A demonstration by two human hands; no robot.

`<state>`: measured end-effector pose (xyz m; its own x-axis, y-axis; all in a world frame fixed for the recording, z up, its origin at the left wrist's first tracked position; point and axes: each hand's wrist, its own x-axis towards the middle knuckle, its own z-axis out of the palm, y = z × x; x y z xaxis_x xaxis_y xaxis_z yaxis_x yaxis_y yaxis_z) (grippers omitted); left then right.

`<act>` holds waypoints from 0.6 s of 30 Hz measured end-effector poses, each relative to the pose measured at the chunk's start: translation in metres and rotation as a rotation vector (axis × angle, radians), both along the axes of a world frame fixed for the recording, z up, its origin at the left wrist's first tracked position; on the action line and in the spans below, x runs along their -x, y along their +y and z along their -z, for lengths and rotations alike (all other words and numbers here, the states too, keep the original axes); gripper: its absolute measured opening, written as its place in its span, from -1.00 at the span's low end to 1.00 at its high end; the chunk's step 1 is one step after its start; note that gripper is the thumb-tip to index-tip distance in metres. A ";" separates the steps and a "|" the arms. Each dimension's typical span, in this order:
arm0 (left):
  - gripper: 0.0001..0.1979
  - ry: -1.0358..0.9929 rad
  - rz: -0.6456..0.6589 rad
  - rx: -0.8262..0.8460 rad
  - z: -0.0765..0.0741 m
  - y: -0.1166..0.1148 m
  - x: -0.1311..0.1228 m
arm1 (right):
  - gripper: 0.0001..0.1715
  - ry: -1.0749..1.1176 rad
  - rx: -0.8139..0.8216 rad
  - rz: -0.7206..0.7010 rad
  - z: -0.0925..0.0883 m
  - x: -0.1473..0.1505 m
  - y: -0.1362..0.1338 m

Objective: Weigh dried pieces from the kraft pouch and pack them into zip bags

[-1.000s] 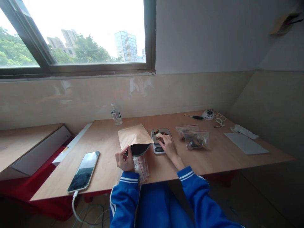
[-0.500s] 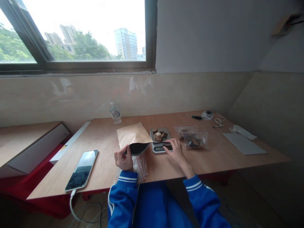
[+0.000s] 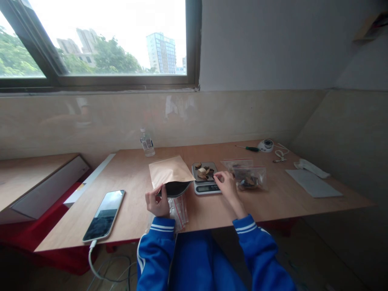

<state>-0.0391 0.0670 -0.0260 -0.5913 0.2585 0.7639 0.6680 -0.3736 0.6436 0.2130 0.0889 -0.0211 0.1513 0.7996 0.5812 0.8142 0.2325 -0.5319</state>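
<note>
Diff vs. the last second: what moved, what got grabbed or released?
The right hand left the scale tray, slid back over the display, then moved right. It is now at the scale's right edge, near the plastic bag. Whether it holds anything is unclear. Unchanged: left hand holding the paper bag open, pieces on the tray, phone.

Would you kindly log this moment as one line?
left hand: holds paper bag open | right hand: at scale | scale: dried pieces

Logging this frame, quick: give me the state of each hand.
Left hand: shut on the paper bag at its open mouth.
Right hand: open, fingertips at the right edge of the scale, nothing visibly held.
</note>
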 end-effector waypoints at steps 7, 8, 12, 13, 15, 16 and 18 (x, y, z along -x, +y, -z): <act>-0.85 -0.006 -0.003 -0.011 -0.003 -0.001 -0.001 | -0.66 0.226 -0.109 -0.037 -0.036 0.011 -0.001; -0.85 -0.001 -0.001 -0.017 -0.004 -0.001 -0.001 | -0.67 0.273 -0.118 -0.064 -0.040 0.020 -0.013; -0.86 0.002 0.012 -0.002 -0.003 -0.001 -0.003 | -0.71 0.381 -0.091 -0.340 -0.049 0.079 -0.065; -0.86 -0.001 0.018 0.008 -0.003 -0.001 -0.003 | -0.70 0.310 -0.088 -0.456 -0.049 0.097 -0.075; -0.86 0.000 0.026 0.020 -0.001 -0.002 -0.002 | -0.60 0.148 -0.068 -0.574 -0.046 0.128 -0.085; -0.87 0.002 0.026 0.016 0.000 -0.002 -0.002 | -0.56 0.081 -0.040 -0.565 -0.044 0.141 -0.084; -0.87 0.007 0.018 -0.001 0.001 -0.002 0.000 | -0.53 -0.055 0.083 -0.508 -0.042 0.160 -0.075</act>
